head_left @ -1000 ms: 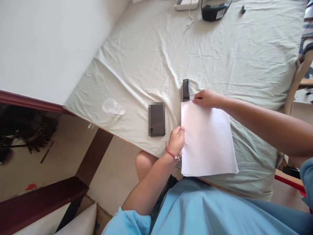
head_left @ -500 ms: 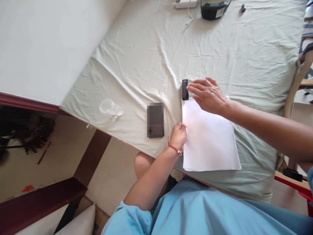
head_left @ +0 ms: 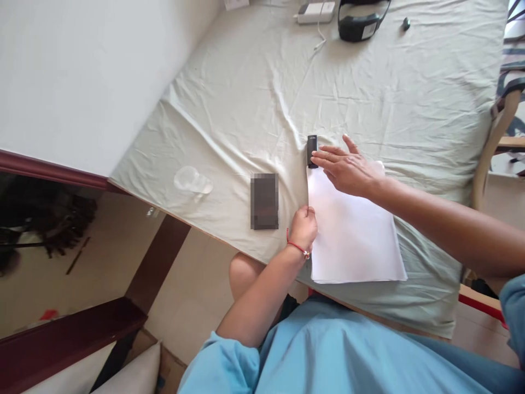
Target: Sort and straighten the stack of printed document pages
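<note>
A stack of white paper (head_left: 356,241) lies near the front edge of the cloth-covered table. My left hand (head_left: 304,225) is closed on the left edge of the paper, thumb on top and the other fingers mostly hidden. At the paper's upper left corner sits a small black stapler (head_left: 312,151), upright on the cloth. My right hand (head_left: 348,168) is stretched flat over the top of the paper, its fingers extended and the fingertips touching the stapler's right side or top.
A dark rectangular object (head_left: 264,201), blurred out, lies left of the paper. Farther left is a clear plastic container (head_left: 192,180). At the back are a white power strip (head_left: 315,12) with a cable, a black headset (head_left: 359,27) and a small dark item (head_left: 406,23). A chair (head_left: 492,142) stands right.
My right hand's fingers have shifted slightly left and down onto the stapler, with one finger spread away. My left hand keeps its hold on the paper. The view has shifted slightly.
</note>
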